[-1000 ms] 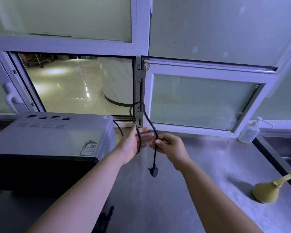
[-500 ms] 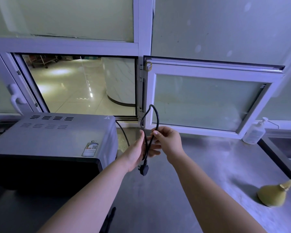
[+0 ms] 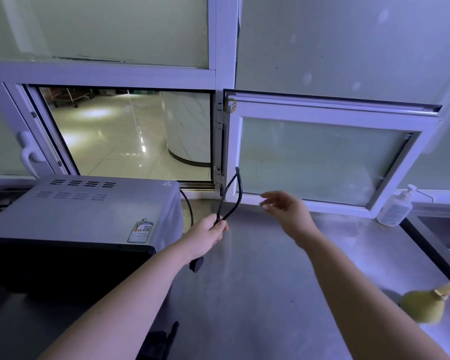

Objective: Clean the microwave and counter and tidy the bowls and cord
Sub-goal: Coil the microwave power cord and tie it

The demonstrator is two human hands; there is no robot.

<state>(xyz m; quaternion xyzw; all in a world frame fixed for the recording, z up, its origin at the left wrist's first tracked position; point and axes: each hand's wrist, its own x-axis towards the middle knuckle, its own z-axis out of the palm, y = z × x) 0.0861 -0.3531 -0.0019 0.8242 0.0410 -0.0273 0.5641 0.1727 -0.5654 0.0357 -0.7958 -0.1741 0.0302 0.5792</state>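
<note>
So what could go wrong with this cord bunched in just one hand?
The folded cord is pinched only by the left hand; with the right hand off it, the loop could spring open. The plug dangles below and might knock the counter. Pulling could also tug the microwave.

Left grip (image 3: 206, 235) clenched; right grip (image 3: 287, 211) slack, raised.

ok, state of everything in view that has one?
cord: folded into a loop, gripped by the left hand
plug: unplugged, dangling below that hand
right hand: open, off the cord
window sash: swung open
pump bottle: upright
</note>
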